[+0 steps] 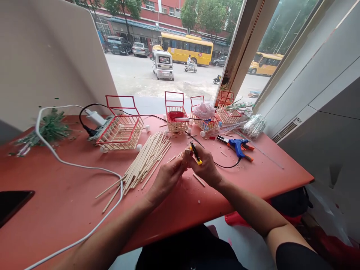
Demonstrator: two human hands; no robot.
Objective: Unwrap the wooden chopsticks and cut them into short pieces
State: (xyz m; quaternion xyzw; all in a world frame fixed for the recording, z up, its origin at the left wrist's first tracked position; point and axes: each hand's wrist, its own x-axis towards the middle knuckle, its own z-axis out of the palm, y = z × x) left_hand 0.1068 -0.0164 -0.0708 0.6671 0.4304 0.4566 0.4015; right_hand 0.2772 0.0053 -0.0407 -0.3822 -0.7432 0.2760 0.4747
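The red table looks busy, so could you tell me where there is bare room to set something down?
Bare table lies between the white cable and the dark phone, and at the right corner beyond the blue glue gun. It is crowded along the window, where the stick carts stand, and around the loose sticks beside the left hand and right hand.

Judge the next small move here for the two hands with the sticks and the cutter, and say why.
Probably squeeze the yellow-handled cutter shut. The right hand holds it right at the ends of the short wooden sticks pinched in the left hand, so a trim looks due. Whether the blades already meet the wood cannot be told.
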